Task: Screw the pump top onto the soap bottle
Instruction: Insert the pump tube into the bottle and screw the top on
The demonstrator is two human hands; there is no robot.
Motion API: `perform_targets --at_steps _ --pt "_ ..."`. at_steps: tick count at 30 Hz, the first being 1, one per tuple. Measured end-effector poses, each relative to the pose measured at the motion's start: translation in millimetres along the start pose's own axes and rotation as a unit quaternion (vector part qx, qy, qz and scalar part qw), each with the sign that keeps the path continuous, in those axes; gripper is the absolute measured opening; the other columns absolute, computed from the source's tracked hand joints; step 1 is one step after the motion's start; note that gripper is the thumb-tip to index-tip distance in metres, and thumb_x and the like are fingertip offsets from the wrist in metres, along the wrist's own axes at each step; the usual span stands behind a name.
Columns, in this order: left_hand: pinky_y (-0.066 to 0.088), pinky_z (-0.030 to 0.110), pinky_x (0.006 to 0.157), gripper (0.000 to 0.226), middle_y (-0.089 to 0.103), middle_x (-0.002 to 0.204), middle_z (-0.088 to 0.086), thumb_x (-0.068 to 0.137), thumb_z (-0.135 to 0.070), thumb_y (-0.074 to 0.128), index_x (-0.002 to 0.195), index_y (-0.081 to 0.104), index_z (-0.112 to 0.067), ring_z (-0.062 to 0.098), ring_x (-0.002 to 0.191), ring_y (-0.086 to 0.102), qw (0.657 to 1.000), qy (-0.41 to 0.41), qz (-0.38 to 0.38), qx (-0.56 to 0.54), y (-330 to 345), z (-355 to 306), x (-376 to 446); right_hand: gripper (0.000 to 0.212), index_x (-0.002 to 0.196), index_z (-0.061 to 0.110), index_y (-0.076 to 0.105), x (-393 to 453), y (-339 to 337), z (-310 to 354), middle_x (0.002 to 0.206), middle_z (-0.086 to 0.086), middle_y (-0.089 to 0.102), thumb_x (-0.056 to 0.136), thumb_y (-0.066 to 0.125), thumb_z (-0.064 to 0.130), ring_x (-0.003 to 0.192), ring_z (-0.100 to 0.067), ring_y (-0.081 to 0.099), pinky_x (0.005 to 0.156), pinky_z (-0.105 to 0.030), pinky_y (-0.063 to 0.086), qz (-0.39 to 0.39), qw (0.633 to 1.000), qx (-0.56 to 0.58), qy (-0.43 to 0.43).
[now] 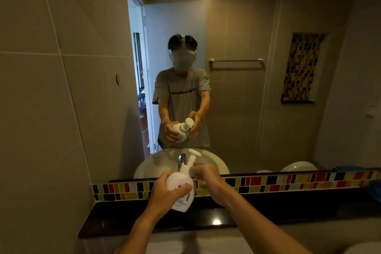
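Observation:
A white soap bottle [179,181] is held in the air in front of the mirror, tilted with its neck pointing up and to the right. My left hand [168,193] wraps around its body from the left and below. A white pump top [192,158] sits on the bottle's neck, its spout pointing right. My right hand [206,177] pinches the pump's collar at the neck. The label side of the bottle is partly hidden by my left fingers.
A dark counter ledge [268,212] runs below a strip of coloured mosaic tiles [288,181]. The large mirror [237,88] reflects a person, a round basin, a faucet and a towel bar. A tiled wall [51,109] stands close on the left. Something blue [374,189] lies at far right.

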State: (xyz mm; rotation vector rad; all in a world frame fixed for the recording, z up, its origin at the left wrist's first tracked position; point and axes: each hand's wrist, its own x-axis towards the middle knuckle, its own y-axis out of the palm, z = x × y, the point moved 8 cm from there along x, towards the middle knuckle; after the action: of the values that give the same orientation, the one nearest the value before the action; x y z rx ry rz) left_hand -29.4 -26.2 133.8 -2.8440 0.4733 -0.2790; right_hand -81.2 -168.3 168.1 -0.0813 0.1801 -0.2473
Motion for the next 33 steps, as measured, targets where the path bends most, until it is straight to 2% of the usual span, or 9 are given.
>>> perform_targets --at_steps 3,6,9,14,19,24,26,29,33 --pt "0.054 0.013 0.055 0.050 0.064 0.101 -0.009 0.062 -0.040 0.085 0.100 0.053 -0.040 0.011 0.086 0.067 0.999 0.026 0.008 0.034 9.5 -10.9 -4.7 0.028 0.112 0.009 0.066 -1.5 7.3 -0.7 0.112 -0.017 0.071 0.085 0.064 0.015 0.104 -0.032 0.068 0.078 -0.039 0.057 -0.015 1.000 0.019 -0.006" --pt "0.055 0.026 0.077 0.060 0.056 0.107 -0.013 0.061 -0.045 0.082 0.109 0.047 -0.039 0.008 0.096 0.056 0.974 0.093 -0.096 0.182 2.1 -27.2 -13.8 0.042 0.120 0.011 0.061 -5.3 8.4 -1.8 0.116 -0.011 0.068 0.083 0.075 0.025 0.105 -0.027 0.067 0.071 -0.029 0.055 -0.060 0.998 0.025 -0.011" --pt "0.047 0.034 0.088 0.067 0.059 0.112 -0.007 0.061 -0.049 0.080 0.116 0.047 -0.032 0.013 0.101 0.054 0.935 0.141 -0.174 0.275 1.0 -42.2 -26.2 0.043 0.115 0.015 0.057 -7.6 8.2 -6.3 0.114 -0.008 0.067 0.081 0.079 0.032 0.102 -0.025 0.066 0.073 -0.033 0.057 -0.078 0.994 0.071 0.009" --pt "0.042 0.029 0.086 0.067 0.060 0.115 -0.007 0.060 -0.050 0.080 0.116 0.046 -0.034 0.009 0.099 0.048 0.947 0.124 -0.161 0.247 2.1 -39.0 -24.2 0.036 0.123 0.011 0.057 -8.4 5.3 -12.3 0.105 -0.011 0.067 0.091 0.059 0.028 0.094 -0.026 0.065 0.077 -0.039 0.056 -0.061 0.992 0.098 0.042" --pt "0.043 0.030 0.092 0.069 0.058 0.123 -0.005 0.064 -0.052 0.077 0.122 0.046 -0.031 0.014 0.109 0.051 0.923 0.109 -0.186 0.319 9.7 -41.8 -27.5 0.072 0.131 0.013 0.049 -8.2 7.0 -26.3 0.125 -0.013 0.063 0.078 0.074 0.055 0.110 -0.032 0.063 0.090 -0.050 0.056 -0.045 0.991 0.086 0.096" --pt "0.036 0.032 0.100 0.072 0.048 0.132 -0.009 0.066 -0.052 0.071 0.128 0.040 -0.033 0.014 0.121 0.041 0.909 0.115 -0.149 0.373 31.3 -45.1 -29.8 0.060 0.131 0.011 0.050 -8.0 3.0 -26.2 0.119 -0.017 0.063 0.084 0.072 0.041 0.106 -0.034 0.063 0.087 -0.048 0.057 -0.088 0.985 0.113 0.099" --pt "0.035 0.032 0.102 0.066 0.045 0.127 -0.013 0.065 -0.055 0.066 0.125 0.041 -0.038 0.012 0.120 0.039 0.933 0.113 -0.100 0.326 34.3 -45.3 -27.6 0.056 0.131 0.009 0.050 -7.9 -6.8 -25.5 0.113 -0.017 0.067 0.085 0.071 0.034 0.100 -0.033 0.066 0.073 -0.040 0.056 -0.110 0.982 0.125 0.086" --pt "0.050 0.039 0.095 0.037 0.052 0.117 -0.009 0.069 -0.049 0.064 0.102 0.048 -0.046 0.014 0.109 0.051 0.986 0.101 -0.069 0.111 29.2 -43.8 -27.6 0.049 0.127 0.005 0.054 -7.5 -14.2 -23.5 0.108 -0.020 0.073 0.089 0.069 0.030 0.094 -0.034 0.072 0.067 -0.039 0.058 -0.085 0.984 0.139 0.071" --pt "0.057 0.032 0.069 0.027 0.058 0.114 0.005 0.083 -0.049 0.063 0.103 0.051 -0.036 0.022 0.094 0.061 0.996 -0.034 -0.075 -0.040 15.5 -23.8 -16.8 0.030 0.111 0.010 0.062 -8.5 -7.6 -9.7 0.113 -0.026 0.073 0.093 0.065 0.034 0.105 -0.043 0.070 0.092 -0.058 0.057 -0.032 0.988 0.145 0.032"
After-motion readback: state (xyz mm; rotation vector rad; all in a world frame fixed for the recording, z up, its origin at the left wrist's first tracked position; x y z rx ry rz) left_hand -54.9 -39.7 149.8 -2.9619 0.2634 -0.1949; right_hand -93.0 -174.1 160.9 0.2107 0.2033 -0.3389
